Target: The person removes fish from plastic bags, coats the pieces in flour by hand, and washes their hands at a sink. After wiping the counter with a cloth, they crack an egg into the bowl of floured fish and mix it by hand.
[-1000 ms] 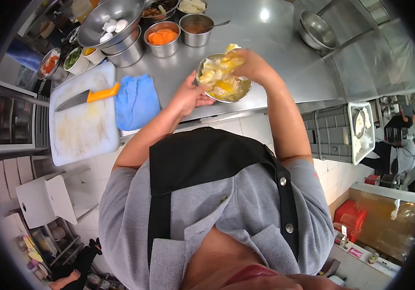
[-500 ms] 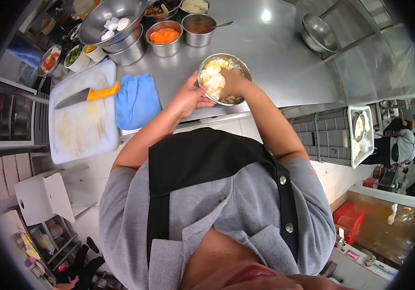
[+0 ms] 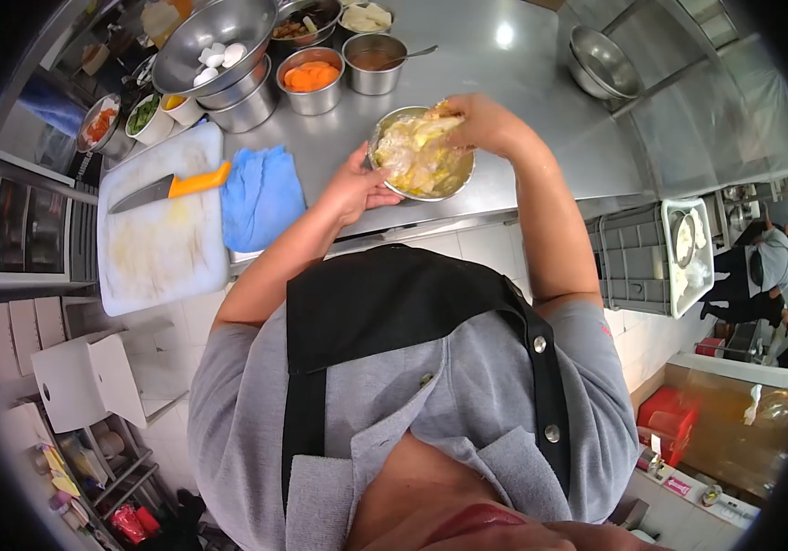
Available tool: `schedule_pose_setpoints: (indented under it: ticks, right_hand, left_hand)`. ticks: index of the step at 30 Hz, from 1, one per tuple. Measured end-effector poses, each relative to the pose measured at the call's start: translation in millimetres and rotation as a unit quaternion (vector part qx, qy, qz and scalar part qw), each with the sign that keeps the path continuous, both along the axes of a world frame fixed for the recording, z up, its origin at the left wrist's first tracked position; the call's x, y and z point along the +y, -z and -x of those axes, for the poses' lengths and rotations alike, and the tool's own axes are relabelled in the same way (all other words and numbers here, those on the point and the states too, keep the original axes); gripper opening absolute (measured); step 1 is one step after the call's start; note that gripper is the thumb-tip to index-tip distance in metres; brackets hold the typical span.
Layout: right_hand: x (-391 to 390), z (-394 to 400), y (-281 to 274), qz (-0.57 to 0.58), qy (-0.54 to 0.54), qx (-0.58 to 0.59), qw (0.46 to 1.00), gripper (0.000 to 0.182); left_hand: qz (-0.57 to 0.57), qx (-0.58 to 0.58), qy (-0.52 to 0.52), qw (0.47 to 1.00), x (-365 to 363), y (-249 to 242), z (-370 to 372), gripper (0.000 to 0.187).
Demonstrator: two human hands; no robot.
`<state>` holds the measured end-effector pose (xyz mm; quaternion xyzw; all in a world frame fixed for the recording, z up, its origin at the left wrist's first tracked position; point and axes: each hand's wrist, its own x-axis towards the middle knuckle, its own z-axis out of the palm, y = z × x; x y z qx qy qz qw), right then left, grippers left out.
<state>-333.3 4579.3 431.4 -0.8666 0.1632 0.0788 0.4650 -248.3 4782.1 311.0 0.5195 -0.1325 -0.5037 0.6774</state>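
A steel bowl (image 3: 456,186) near the table's front edge holds a pale, wet mixture (image 3: 417,156) with yellow and floury white patches. My left hand (image 3: 357,188) grips the bowl's left side, thumb at the rim and fingers around the outside. At the bowl's far right rim is my right hand (image 3: 484,124), its coated fingers curled into the mixture and lifting part of it. The fingertips are partly hidden by the mixture.
To the left are a white cutting board (image 3: 160,266), an orange-handled knife (image 3: 174,186) and a blue cloth (image 3: 264,197). Behind stand a pot of orange slices (image 3: 311,77), a pot with a spoon (image 3: 376,66) and a large bowl with eggshells (image 3: 174,66). Steel bowls (image 3: 603,64) sit back right.
My right hand has moved from inside the bowl up and right to its far rim. The mixture is more spread and wetter-looking. My left hand still holds the bowl.
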Motion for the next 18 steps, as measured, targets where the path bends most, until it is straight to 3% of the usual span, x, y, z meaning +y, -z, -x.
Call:
schedule_pose_setpoints:
  ticks: [4,10,13,16,18]
  right_hand:
    - [13.4,-4.7,-11.9,0.204,-0.012,-0.061,0.977,0.032]
    - [27.1,-10.2,-8.5,0.257,0.019,-0.162,0.953,0.029]
    - [28.9,-19.1,5.2,0.255,-0.102,-0.032,0.961,0.037]
    - [20.9,-34.7,22.6,0.215,-0.143,-0.003,0.966,0.047]
    - [16.3,-43.6,79.7,0.289,-0.186,-0.066,0.937,0.053]
  left_hand:
    - [0.017,0.014,0.0,1.0,0.4,4.6,-2.1,0.073]
    - [0.016,-0.004,0.025,1.0,4.2,2.7,-4.5,0.073]
    - [-0.003,-0.007,0.031,0.999,3.1,3.2,-9.0,0.07]
    - [-0.025,-0.008,0.034,0.999,3.2,-2.8,-14.6,0.067]
    - [-0.028,-0.015,0.046,0.998,1.0,-3.6,-18.7,0.066]
